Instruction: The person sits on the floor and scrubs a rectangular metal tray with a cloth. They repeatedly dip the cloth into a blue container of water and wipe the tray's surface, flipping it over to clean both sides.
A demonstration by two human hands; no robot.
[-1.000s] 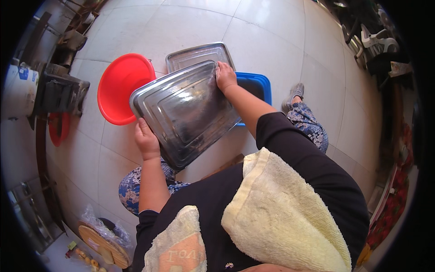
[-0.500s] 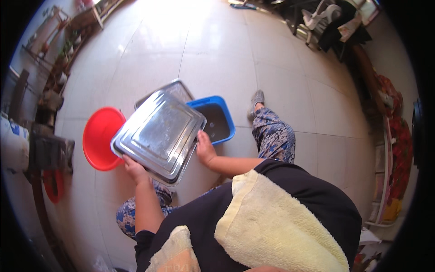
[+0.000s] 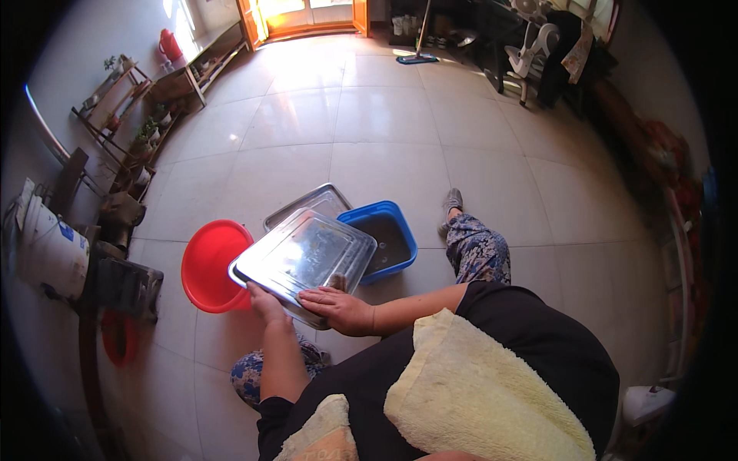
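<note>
I hold a large rectangular steel tray (image 3: 304,257) above the tiled floor, its shiny inside facing up. My left hand (image 3: 265,303) grips its near left edge from below. My right hand (image 3: 338,307) lies flat on the near rim, fingers spread over the edge. Beneath and beyond the tray sit a round red plastic basin (image 3: 207,265) at the left, a second steel tray (image 3: 311,203) flat on the floor, and a blue rectangular tub (image 3: 388,238) with dark water at the right.
A yellow towel (image 3: 477,384) hangs over my shoulder. My patterned trouser leg and shoe (image 3: 473,246) stretch out at the right. White buckets (image 3: 50,250) and shelves with plants (image 3: 131,127) line the left wall. A mop (image 3: 419,54) and furniture stand at the back.
The tray has turned from tilted toward me to nearly level. My right hand moved from its far edge to its near rim. The camera view lifted to show more of the room.
</note>
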